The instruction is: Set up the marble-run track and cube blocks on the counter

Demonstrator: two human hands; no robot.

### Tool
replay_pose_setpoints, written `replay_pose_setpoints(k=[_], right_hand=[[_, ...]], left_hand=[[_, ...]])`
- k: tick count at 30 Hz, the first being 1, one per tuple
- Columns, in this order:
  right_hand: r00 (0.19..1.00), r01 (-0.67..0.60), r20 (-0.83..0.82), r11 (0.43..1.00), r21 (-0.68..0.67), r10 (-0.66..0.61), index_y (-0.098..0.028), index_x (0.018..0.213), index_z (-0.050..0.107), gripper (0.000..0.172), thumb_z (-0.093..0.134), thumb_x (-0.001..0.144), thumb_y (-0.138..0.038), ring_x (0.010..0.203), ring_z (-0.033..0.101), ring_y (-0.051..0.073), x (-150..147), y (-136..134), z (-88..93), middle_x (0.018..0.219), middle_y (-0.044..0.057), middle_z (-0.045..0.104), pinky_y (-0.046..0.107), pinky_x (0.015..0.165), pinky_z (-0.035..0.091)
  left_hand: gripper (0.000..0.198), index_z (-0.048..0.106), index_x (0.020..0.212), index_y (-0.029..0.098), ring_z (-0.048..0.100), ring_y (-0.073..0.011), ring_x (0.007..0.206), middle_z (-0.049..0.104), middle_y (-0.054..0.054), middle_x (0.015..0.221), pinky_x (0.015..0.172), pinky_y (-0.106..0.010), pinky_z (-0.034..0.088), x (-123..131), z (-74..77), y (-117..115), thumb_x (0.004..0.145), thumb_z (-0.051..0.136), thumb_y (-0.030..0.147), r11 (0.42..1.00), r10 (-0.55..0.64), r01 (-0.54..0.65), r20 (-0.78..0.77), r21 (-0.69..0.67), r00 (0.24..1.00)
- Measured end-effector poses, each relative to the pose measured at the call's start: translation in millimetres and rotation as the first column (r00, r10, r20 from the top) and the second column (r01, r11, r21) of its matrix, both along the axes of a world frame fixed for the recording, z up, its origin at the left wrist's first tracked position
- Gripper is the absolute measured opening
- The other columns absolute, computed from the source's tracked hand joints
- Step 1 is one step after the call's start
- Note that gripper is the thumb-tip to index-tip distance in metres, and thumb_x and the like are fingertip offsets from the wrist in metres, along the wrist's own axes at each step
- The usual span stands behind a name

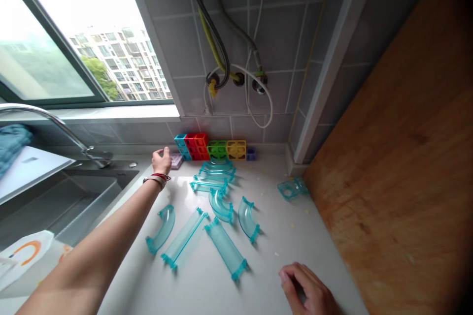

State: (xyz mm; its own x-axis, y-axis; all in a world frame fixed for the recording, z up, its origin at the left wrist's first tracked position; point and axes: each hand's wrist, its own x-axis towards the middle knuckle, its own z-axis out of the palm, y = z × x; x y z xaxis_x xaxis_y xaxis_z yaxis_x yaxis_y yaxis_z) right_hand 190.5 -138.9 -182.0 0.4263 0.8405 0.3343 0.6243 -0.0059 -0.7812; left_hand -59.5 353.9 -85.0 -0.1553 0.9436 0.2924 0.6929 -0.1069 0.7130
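Note:
My left hand (161, 161) reaches to the back of the counter with its fingers curled. Just right of it, close to or touching it, lies a pale purple block (176, 160); whether the fingers hold anything is hidden. My right hand (308, 288) rests near the front right, loosely closed, with nothing visible in it. Between the hands lie translucent teal track pieces: a curved one (165, 229) at the left, a long narrow one (185, 237), a wide straight one (225, 248) and another curve (249, 219). More curved and straight pieces (218, 182) are lined up behind them.
Along the tiled wall stand blue blocks (182, 146), red blocks (197, 146), green blocks (217, 149), yellow blocks (236, 149) and a dark blue block (251, 154). A teal piece (292, 188) lies near the wooden panel (391, 157). The sink (107, 202) and faucet (74, 139) are left.

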Motion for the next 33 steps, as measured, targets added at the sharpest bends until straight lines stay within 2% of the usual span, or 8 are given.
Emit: replay_pose_setpoints(k=[5, 9, 12, 16, 20, 26, 30, 33], right_hand=[[0.999, -0.043, 0.01, 0.999, -0.031, 0.043, -0.024, 0.082, 0.069, 0.032, 0.052, 0.104, -0.041, 0.068, 0.068, 0.019, 5, 1, 8.8, 0.072, 0.002, 0.067, 0.026, 0.065, 0.052], [0.999, 0.002, -0.034, 0.999, -0.039, -0.003, -0.023, 0.078, 0.07, 0.043, 0.051, 0.103, -0.052, 0.068, 0.068, 0.02, 0, 3, 14.3, 0.071, 0.003, 0.067, 0.026, 0.064, 0.053], [0.995, 0.027, -0.093, 0.998, -0.064, -0.033, -0.022, 0.076, 0.07, 0.048, 0.051, 0.101, -0.059, 0.066, 0.067, 0.02, -2, 2, 20.0, 0.07, 0.004, 0.067, 0.026, 0.061, 0.053], [0.982, 0.032, -0.181, 0.994, -0.105, -0.051, -0.02, 0.08, 0.071, 0.049, 0.053, 0.1, -0.061, 0.07, 0.068, 0.021, 9, 3, 44.2, 0.074, 0.005, 0.069, 0.026, 0.063, 0.055], [0.983, 0.103, -0.149, 0.995, -0.013, -0.104, -0.017, 0.093, 0.074, 0.043, 0.058, 0.098, -0.057, 0.078, 0.069, 0.021, 21, 36, 82.3, 0.089, 0.009, 0.074, 0.028, 0.068, 0.056], [0.987, 0.13, 0.1, 0.991, -0.039, -0.125, -0.015, 0.114, 0.068, 0.04, 0.039, 0.106, -0.042, 0.103, 0.07, 0.024, 34, 182, 115.6, 0.118, 0.016, 0.074, 0.035, 0.086, 0.059], [0.968, 0.102, 0.244, 0.979, -0.175, -0.058, -0.015, 0.121, 0.068, 0.028, 0.051, 0.107, -0.032, 0.115, 0.067, 0.024, 53, 288, 120.8, 0.124, 0.014, 0.072, 0.041, 0.101, 0.055], [0.939, 0.079, 0.343, 0.95, -0.303, 0.032, -0.018, 0.128, 0.065, 0.032, 0.065, 0.102, -0.036, 0.113, 0.068, 0.025, 68, 332, 119.3, 0.131, 0.01, 0.067, 0.047, 0.098, 0.058]], left_hand=[[0.032, 0.062, 0.119, 0.016, 0.073, -0.0229, 0.098, 0.073, -0.01, 0.109, 0.081, -0.036, 0.062, 22, 10.7, -99, 0.103, 0.056, 0.043, 0.929, -0.359, 0.338, 0.149, 0.149, 0.921], [0.023, 0.066, 0.11, 0.02, 0.073, -0.0198, 0.083, 0.075, -0.006, 0.095, 0.07, -0.03, 0.06, 33, 9.1, -199, 0.099, 0.063, 0.04, 0.742, -0.662, 0.628, 0.11, 0.234, 0.742], [0.012, 0.073, 0.1, 0.023, 0.069, -0.0182, 0.077, 0.074, -0.005, 0.086, 0.072, -0.031, 0.056, 36, 5.1, -245, 0.097, 0.066, 0.032, 0.574, -0.804, 0.775, 0.001, 0.264, 0.595], [0.016, 0.071, 0.105, 0.021, 0.067, -0.0194, 0.08, 0.072, -0.006, 0.086, 0.071, -0.031, 0.052, 35, -7.1, -261, 0.102, 0.055, 0.022, 0.366, -0.854, 0.896, -0.29, 0.253, 0.431], [0.017, 0.069, 0.104, 0.021, 0.068, -0.0184, 0.08, 0.072, -0.005, 0.088, 0.069, -0.03, 0.051, 37, -18.9, -261, 0.104, 0.052, 0.021, 0.346, -0.865, 0.905, -0.29, 0.246, 0.409], [0.02, 0.07, 0.104, 0.022, 0.069, -0.0181, 0.079, 0.073, -0.004, 0.089, 0.069, -0.029, 0.049, 38, -21.8, -266, 0.107, 0.05, 0.025, 0.321, -0.89, 0.923, -0.266, 0.214, 0.371], [0.016, 0.07, 0.096, 0.023, 0.071, -0.0182, 0.078, 0.074, -0.003, 0.086, 0.065, -0.028, 0.048, 39, -24.4, -269, 0.103, 0.055, 0.023, 0.305, -0.895, 0.933, -0.277, 0.189, 0.348], [0.017, 0.069, 0.094, 0.024, 0.071, -0.0175, 0.076, 0.075, -0.002, 0.085, 0.063, -0.028, 0.048, 39, -24.6, -268, 0.102, 0.055, 0.021, 0.316, -0.892, 0.928, -0.271, 0.196, 0.361]])
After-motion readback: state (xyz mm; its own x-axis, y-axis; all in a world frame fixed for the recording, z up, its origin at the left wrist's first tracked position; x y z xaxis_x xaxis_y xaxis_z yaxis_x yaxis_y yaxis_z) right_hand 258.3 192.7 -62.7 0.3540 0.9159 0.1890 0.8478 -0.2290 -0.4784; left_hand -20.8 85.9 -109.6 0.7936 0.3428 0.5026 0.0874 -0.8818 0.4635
